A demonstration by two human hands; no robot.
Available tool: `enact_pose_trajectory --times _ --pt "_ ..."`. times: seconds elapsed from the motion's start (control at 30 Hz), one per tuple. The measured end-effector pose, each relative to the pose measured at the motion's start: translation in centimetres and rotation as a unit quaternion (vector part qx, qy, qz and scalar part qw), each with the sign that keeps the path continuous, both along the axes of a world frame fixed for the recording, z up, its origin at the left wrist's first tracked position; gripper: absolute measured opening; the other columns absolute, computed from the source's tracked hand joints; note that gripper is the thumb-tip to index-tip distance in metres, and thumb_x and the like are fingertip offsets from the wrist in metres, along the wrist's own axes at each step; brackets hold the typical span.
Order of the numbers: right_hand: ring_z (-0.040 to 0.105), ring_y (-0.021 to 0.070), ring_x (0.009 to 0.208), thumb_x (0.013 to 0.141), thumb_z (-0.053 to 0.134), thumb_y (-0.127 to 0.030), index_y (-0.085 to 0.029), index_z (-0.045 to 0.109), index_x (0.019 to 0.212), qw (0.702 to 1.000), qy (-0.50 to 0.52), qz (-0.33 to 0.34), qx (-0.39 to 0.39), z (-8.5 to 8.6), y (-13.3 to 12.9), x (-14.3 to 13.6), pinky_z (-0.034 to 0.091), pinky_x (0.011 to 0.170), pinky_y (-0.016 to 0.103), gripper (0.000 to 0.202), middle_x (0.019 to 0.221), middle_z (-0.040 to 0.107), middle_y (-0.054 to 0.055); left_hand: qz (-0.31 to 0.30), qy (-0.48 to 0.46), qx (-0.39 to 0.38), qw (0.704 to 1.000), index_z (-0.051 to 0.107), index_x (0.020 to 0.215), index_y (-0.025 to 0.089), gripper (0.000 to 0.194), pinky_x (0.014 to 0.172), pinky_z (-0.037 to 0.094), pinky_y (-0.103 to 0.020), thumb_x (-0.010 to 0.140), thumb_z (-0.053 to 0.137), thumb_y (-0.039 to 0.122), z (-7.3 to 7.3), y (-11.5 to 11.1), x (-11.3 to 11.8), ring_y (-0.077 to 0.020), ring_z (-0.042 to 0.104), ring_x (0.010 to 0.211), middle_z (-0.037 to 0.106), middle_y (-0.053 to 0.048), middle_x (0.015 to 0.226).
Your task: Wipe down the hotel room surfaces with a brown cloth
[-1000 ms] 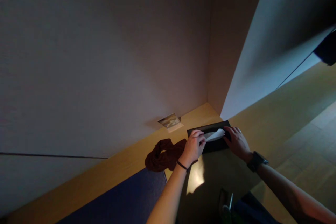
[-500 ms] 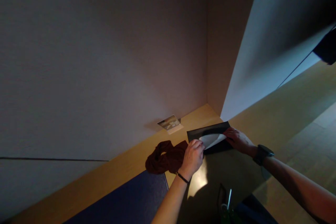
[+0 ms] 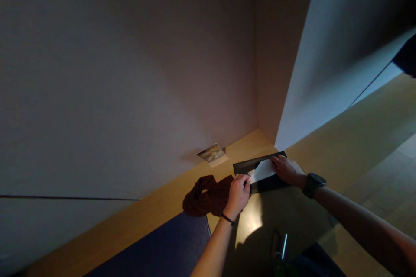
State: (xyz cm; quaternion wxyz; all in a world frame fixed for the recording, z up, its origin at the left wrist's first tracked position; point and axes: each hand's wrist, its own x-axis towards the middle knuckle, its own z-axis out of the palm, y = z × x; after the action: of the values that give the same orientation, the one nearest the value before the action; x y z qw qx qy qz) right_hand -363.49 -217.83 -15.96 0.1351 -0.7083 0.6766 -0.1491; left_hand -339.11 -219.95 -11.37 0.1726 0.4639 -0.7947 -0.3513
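Note:
A small white sheet of paper spans the gap between my two hands. My left hand pinches its left end, fingers closed. At its right end, the fingers of my right hand press together on the paper. Beneath the paper lies a flat black rectangle, perhaps a folder or mat; I cannot make out which. Part of it is covered by the paper and my hands. A dark red bundled cloth rests just left of my left hand.
Behind the cloth, a small picture card stands tilted near the wall. A dark blue flat panel is at lower left. Below my hands is a dark glossy surface. A grey wall corner rises at right.
The paper was bowed open in a curve and now looks flatter and narrower. My right hand has moved slightly left along it, toward my left hand.

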Motion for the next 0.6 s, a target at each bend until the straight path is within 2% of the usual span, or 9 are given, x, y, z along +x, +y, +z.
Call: enact_pose_trajectory --times 0.07,0.13,0.2,0.3,0.37,0.43,0.53,0.6 --pt "0.057 0.0277 0.094 0.085 0.050 -0.011 -0.008 0.058 0.119 1.000 0.008 0.003 -0.023 0.3 0.2 0.5 0.047 0.077 0.036 0.035 0.099 0.062 0.016 0.000 0.000 0.001 1.000 0.063 0.086 0.017 0.018 0.079 0.043 -0.029 0.083 0.047 0.009 -0.1 0.0 0.1 -0.0177 0.056 0.086 0.062 -0.005 0.085" --pt "0.052 0.0287 0.107 0.087 0.047 -0.010 -0.008 0.056 0.123 0.999 0.008 0.020 -0.047 0.6 0.8 1.3 0.046 0.089 0.040 0.037 0.110 0.060 0.016 0.002 0.003 -0.002 1.000 0.063 0.092 0.017 0.022 0.081 0.044 -0.030 0.083 0.046 0.007 -0.3 0.0 0.1 -0.0176 0.057 0.087 0.063 -0.005 0.088" --pt "0.048 0.0254 0.115 0.091 0.042 -0.012 -0.010 0.056 0.124 0.995 -0.002 0.065 -0.078 0.6 1.6 2.6 0.042 0.099 0.039 0.036 0.120 0.058 0.014 0.005 0.004 -0.012 1.000 0.063 0.097 0.017 0.025 0.083 0.045 -0.030 0.083 0.045 0.006 -0.6 0.0 0.1 -0.0174 0.057 0.088 0.063 -0.006 0.091" --pt "0.042 0.0243 0.125 0.091 0.042 -0.013 -0.010 0.051 0.131 0.979 -0.027 0.147 -0.140 -0.3 3.0 5.1 0.039 0.105 0.041 0.040 0.133 0.052 0.013 -0.011 -0.005 -0.046 0.999 0.063 0.100 0.017 0.028 0.084 0.046 -0.031 0.084 0.044 0.005 -0.7 -0.1 0.1 -0.0172 0.057 0.088 0.062 -0.006 0.093" --pt "0.044 0.0265 0.124 0.090 0.045 -0.012 -0.008 0.047 0.133 0.972 -0.043 0.158 -0.169 -1.3 3.6 6.5 0.040 0.104 0.048 0.044 0.132 0.052 0.014 -0.042 -0.022 -0.081 0.996 0.063 0.103 0.017 0.030 0.083 0.047 -0.031 0.084 0.043 0.004 -0.5 -0.1 0.1 -0.0178 0.056 0.089 0.063 -0.007 0.093" --pt "0.052 0.0264 0.115 0.089 0.047 -0.013 -0.010 0.049 0.131 0.972 -0.056 0.138 -0.180 -2.3 3.9 7.1 0.041 0.102 0.050 0.042 0.123 0.058 0.014 -0.080 -0.049 -0.117 0.989 0.064 0.103 0.017 0.031 0.082 0.048 -0.032 0.085 0.043 0.004 -0.1 -0.2 0.1 -0.0190 0.055 0.089 0.063 -0.007 0.091" --pt "0.059 0.0241 0.101 0.093 0.044 -0.015 -0.012 0.054 0.125 0.972 -0.070 0.111 -0.194 -3.1 3.9 7.0 0.049 0.092 0.045 0.034 0.110 0.064 0.013 -0.114 -0.083 -0.164 0.976 0.064 0.103 0.017 0.029 0.080 0.049 -0.034 0.086 0.043 0.005 0.5 -0.4 0.0 -0.0202 0.054 0.088 0.063 -0.007 0.087" --pt "0.061 0.0238 0.097 0.094 0.040 -0.014 -0.012 0.056 0.121 0.972 -0.071 0.100 -0.201 -3.3 3.7 6.7 0.052 0.084 0.041 0.032 0.106 0.066 0.014 -0.110 -0.082 -0.188 0.973 0.064 0.104 0.017 0.028 0.081 0.049 -0.034 0.087 0.044 0.007 0.8 -0.7 -0.1 -0.0203 0.054 0.089 0.063 -0.008 0.088"
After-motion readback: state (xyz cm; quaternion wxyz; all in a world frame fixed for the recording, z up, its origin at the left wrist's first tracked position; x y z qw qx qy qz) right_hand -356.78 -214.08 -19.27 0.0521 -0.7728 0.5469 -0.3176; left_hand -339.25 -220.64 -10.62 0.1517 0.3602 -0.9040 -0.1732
